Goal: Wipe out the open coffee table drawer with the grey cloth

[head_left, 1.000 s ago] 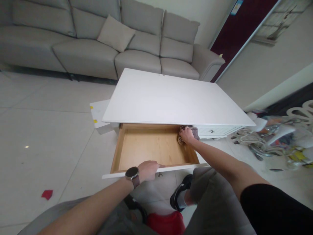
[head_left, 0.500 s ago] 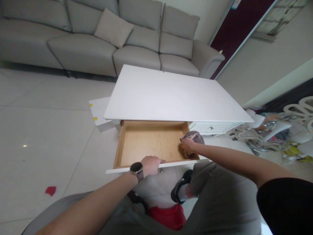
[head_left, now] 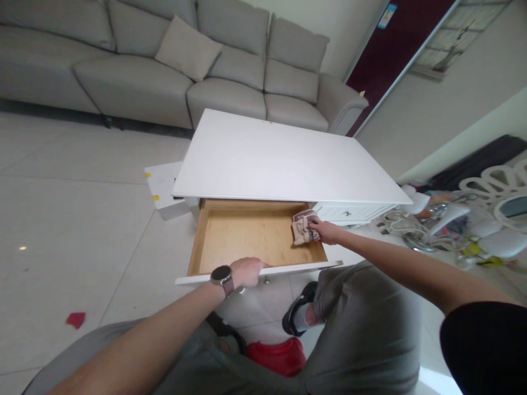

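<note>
A wooden drawer (head_left: 247,230) is pulled out from the white coffee table (head_left: 280,159). My left hand (head_left: 246,271), with a watch at the wrist, is closed over the top edge of the drawer's white front (head_left: 296,268). A small knob (head_left: 267,280) shows just below it. My right hand (head_left: 325,230) grips a brown and cream patterned cloth (head_left: 303,226) at the drawer's right side wall. The cloth is bunched, and its lower part reaches inside the drawer. Some right-hand fingers are hidden behind the cloth.
A white box (head_left: 167,189) stands left of the table. Behind it runs a grey sofa (head_left: 230,93). A second drawer (head_left: 349,213) is closed at the right. Assorted items and a white ornate frame (head_left: 494,181) lie far right. A red object (head_left: 278,356) is between my feet.
My right hand has moved the cloth from the drawer's front right corner back along the right side wall. My left hand stays on the drawer front. The view has shifted slightly.
</note>
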The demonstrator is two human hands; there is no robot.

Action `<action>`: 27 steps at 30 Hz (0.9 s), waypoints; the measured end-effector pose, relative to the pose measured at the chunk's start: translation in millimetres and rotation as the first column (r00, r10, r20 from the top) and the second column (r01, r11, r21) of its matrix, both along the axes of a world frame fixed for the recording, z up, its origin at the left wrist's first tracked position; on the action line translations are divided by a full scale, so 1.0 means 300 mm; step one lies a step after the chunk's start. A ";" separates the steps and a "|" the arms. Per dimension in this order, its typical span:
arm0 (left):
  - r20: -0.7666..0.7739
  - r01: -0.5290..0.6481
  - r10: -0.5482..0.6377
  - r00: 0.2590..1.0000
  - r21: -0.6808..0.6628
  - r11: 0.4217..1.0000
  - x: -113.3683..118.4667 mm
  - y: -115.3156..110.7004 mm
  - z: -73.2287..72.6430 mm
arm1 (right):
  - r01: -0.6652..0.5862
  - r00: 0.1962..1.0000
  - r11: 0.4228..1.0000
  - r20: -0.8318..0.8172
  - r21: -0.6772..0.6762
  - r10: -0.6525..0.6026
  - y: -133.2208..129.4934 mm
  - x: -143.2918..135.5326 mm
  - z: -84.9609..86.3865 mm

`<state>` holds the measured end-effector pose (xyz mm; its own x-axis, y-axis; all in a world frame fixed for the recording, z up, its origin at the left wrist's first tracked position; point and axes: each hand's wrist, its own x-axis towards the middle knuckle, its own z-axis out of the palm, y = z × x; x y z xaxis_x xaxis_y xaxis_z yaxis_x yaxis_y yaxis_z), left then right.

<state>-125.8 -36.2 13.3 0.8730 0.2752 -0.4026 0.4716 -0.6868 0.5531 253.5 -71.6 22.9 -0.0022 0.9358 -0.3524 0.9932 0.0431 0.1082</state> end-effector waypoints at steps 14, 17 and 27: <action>0.017 0.057 -0.056 0.998 -0.033 0.998 0.004 0.009 0.000 | -0.206 0.971 0.902 -0.191 -0.378 0.141 -0.133 -0.003 0.014; 0.021 0.057 -0.056 0.998 -0.044 0.997 0.005 0.012 -0.007 | -0.154 0.988 0.921 -0.053 -0.359 0.145 -0.114 -0.026 -0.002; 0.034 0.094 -0.094 0.995 -0.009 0.995 0.012 0.011 -0.027 | -0.085 0.976 0.981 0.184 -0.174 0.117 0.101 -0.040 -0.037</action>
